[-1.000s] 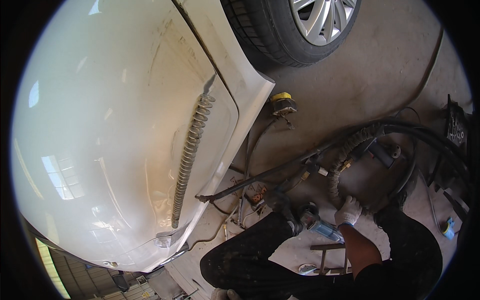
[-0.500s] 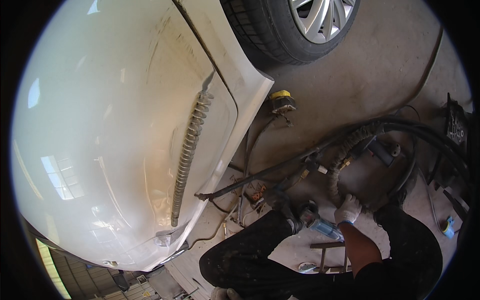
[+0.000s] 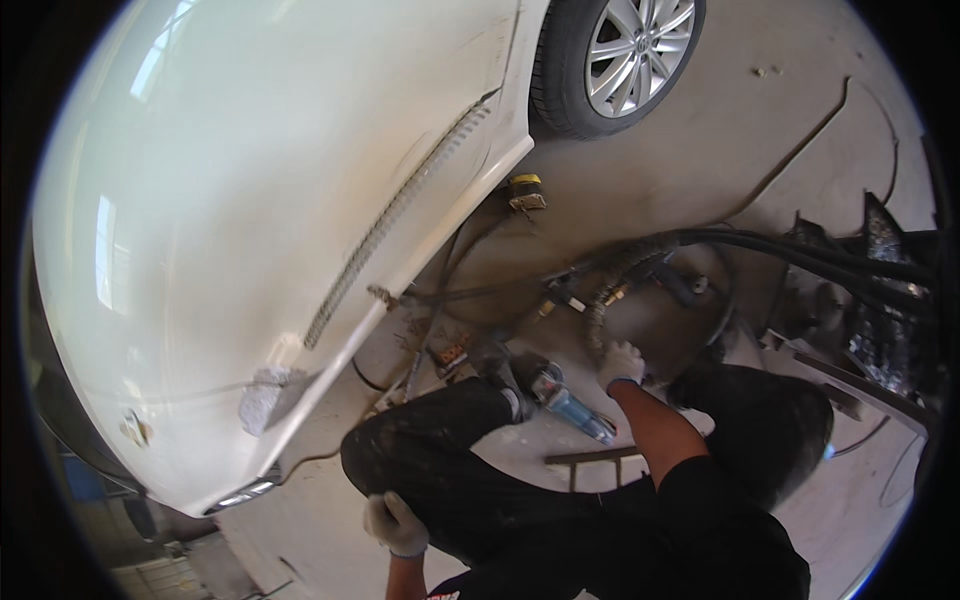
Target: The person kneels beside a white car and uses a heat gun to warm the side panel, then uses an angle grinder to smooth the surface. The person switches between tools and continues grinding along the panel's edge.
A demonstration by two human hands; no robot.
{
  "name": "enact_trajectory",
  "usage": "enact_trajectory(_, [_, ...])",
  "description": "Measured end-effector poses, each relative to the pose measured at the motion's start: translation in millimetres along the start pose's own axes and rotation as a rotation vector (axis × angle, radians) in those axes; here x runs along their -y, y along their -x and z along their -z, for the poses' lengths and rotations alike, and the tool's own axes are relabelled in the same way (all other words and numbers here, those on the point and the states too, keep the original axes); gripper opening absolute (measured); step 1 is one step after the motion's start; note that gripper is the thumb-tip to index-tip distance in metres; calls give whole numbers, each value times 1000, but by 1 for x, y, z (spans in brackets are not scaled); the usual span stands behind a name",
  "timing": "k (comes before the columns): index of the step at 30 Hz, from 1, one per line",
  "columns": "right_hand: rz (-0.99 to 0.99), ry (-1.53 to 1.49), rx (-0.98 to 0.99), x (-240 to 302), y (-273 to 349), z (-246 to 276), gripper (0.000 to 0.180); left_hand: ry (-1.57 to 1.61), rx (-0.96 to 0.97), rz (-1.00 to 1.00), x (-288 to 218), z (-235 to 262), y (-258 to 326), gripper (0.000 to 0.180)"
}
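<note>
My right hand (image 3: 622, 366), in a pale glove, is low between my knees. Its fingers close on the lower end of a ribbed, wrapped cable (image 3: 597, 322). Gloved too, my left hand (image 3: 395, 524) is by my left thigh, fingers loosely bent and thumb apart, with nothing visible in it. A blue angle grinder (image 3: 578, 412) lies on the floor between my feet, left of my right hand. On my left is a white car body panel (image 3: 230, 220), scuffed, with a long row of wavy metal (image 3: 395, 225) along it.
A car wheel (image 3: 640, 55) is at the far end. Black hoses (image 3: 780, 243) run across to the right, by dark metal parts (image 3: 880, 300). A yellow-topped block (image 3: 526, 191) sits on the floor near the panel. A low stool (image 3: 590, 459) stands beneath me.
The view has shifted, so the car and floor things sit differently in it. My left hand has come up into view beside my thigh. My right hand stays at the cable's end.
</note>
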State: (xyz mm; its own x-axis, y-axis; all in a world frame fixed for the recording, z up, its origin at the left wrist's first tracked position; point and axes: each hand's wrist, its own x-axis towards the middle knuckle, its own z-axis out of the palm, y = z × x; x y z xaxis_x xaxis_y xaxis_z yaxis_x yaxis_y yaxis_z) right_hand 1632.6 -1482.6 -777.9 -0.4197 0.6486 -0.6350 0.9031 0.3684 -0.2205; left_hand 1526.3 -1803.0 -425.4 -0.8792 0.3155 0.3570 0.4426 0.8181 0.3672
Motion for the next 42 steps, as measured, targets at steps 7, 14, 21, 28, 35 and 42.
enact_trajectory(7, [235, -91, 28, 9, 56, 40, 54, 1463, 259, 872, -17, -13, -10, 25])
enact_trajectory(14, [331, -92, 151, -15, 98, 14, 44, 1679, 799, 1135, -34, -21, 42, 34])
enact_trajectory(21, [248, -5, 259, -72, 48, -26, 44, 1549, 1362, 1123, -62, -54, 56, 26])
enact_trajectory(28, [-21, 122, -183, -34, -29, 90, 56, 1431, 1429, 1093, -59, -97, 58, 26])
enact_trajectory(35, [-96, 326, -176, -86, -126, 149, 66, 1174, 1674, 1143, -77, -109, 39, 25])
enact_trajectory(42, [-51, 378, -258, -80, -153, 134, 72, 1026, 1656, 1173, -90, -118, 36, 23])
